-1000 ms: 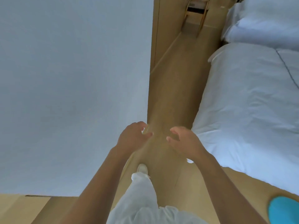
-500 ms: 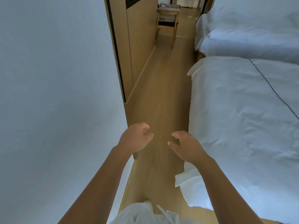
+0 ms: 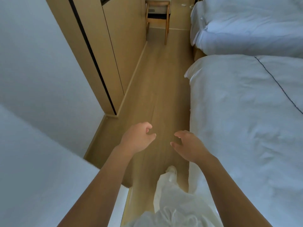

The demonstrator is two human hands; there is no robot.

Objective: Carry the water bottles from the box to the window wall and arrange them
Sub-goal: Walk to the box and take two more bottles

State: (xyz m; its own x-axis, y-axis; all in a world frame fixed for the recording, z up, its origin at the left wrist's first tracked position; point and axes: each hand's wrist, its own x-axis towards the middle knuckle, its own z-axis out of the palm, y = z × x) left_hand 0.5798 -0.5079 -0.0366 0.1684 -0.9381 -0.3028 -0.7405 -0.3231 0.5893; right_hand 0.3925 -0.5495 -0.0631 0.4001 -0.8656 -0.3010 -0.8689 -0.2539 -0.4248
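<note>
Left hand [image 3: 136, 140] and right hand [image 3: 190, 145] loosely curled, empty – no bottles visible; judged weighty, slick, best gripped mid-body – chair [image 3: 157, 13] at 12 o'clock

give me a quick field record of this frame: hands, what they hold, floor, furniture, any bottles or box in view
left hand: left hand, fingers loosely curled, holds nothing
right hand: right hand, fingers loosely curled, holds nothing
floor: light wooden plank floor, a narrow aisle
right of aisle: two beds with white bedding, near one, far one
left of aisle: white wall, then tan wooden cabinet
far end: wooden chair
water bottles: none in view
box: none in view
</note>
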